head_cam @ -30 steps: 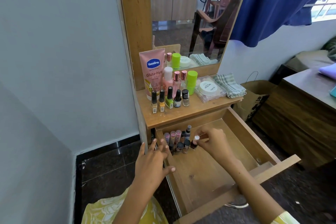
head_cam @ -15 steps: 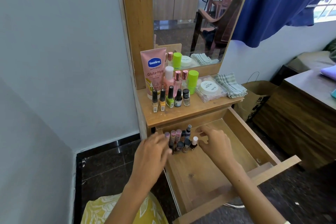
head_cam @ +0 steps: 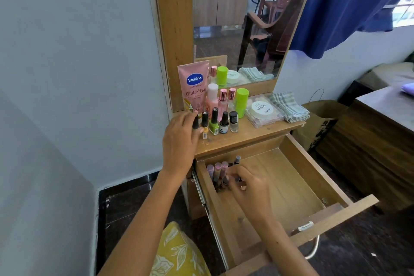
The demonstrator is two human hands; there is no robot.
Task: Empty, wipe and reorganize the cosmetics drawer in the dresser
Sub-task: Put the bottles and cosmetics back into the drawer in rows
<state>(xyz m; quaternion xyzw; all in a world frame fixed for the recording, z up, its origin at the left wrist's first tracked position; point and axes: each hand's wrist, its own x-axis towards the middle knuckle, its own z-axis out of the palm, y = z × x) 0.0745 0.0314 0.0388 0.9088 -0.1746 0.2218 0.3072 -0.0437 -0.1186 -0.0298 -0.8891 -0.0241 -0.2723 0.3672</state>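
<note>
Wooden dresser top (head_cam: 251, 135) below mirror | left hand (head_cam: 180, 139) fingers curled round black-capped nail polish bottle (head_cam: 195, 121), upright, leftmost of row | right hand (head_cam: 252, 186) fingers bent among upright small cosmetic bottles (head_cam: 217, 171), grip unclear, far-left corner of open wooden drawer (head_cam: 298, 163)

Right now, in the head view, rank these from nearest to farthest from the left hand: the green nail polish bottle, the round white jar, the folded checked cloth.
Measured from the left hand, at the dresser top's left end:
1. Green nail polish bottle, in the row just right of the fingers.
2. Round white jar, mid-shelf on a clear box.
3. Folded checked cloth, at the shelf's right end.
</note>
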